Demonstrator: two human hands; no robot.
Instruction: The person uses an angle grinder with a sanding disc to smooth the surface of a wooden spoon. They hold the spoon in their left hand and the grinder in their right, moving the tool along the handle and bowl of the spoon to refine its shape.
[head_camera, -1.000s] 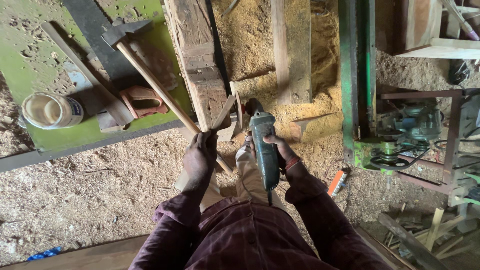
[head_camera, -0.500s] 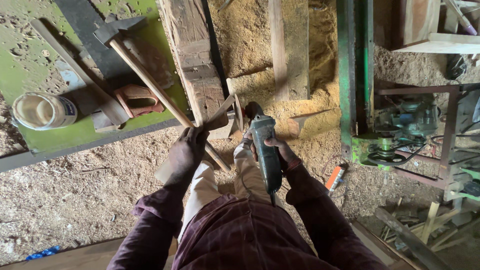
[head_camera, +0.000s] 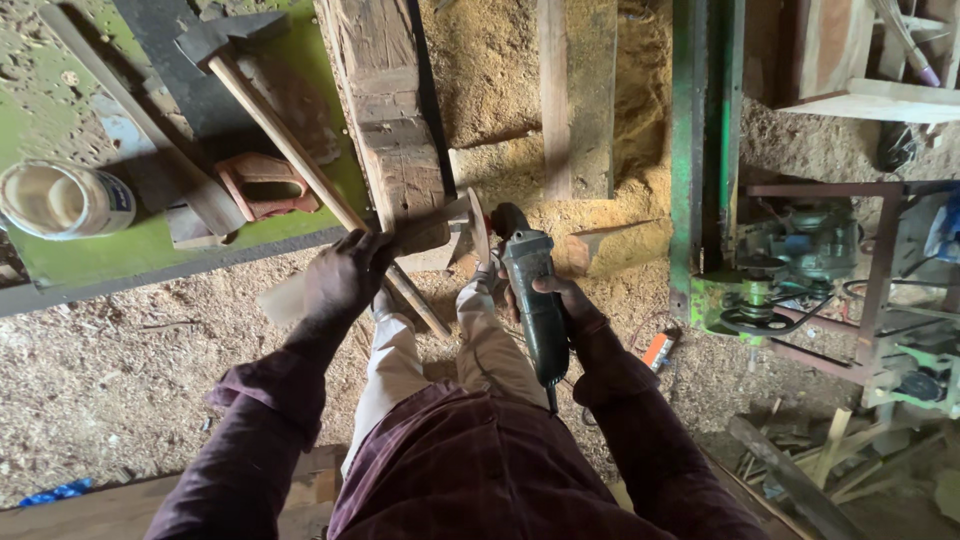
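My left hand (head_camera: 343, 278) grips a thin flat piece of wood (head_camera: 435, 226) that lies nearly level and points right, its tip against the round disc (head_camera: 478, 226) of an angle grinder. My right hand (head_camera: 566, 304) is wrapped around the dark green body of the angle grinder (head_camera: 532, 288), which points away from me. Both hands are above my knees in light trousers. A hammer (head_camera: 275, 130) with a long wooden handle lies on the green bench, its handle end passing under my left hand.
The green bench (head_camera: 150, 250) at left carries a white tub (head_camera: 62, 200), a reddish saw handle (head_camera: 263, 183) and a thick old beam (head_camera: 385, 110). Sawdust covers the floor. A green machine frame (head_camera: 705, 150) with a motor and belts stands at right.
My left hand has swung the wood piece from steeply upright down to nearly level, bringing its tip to the grinder disc. The view has shifted a little to the right.
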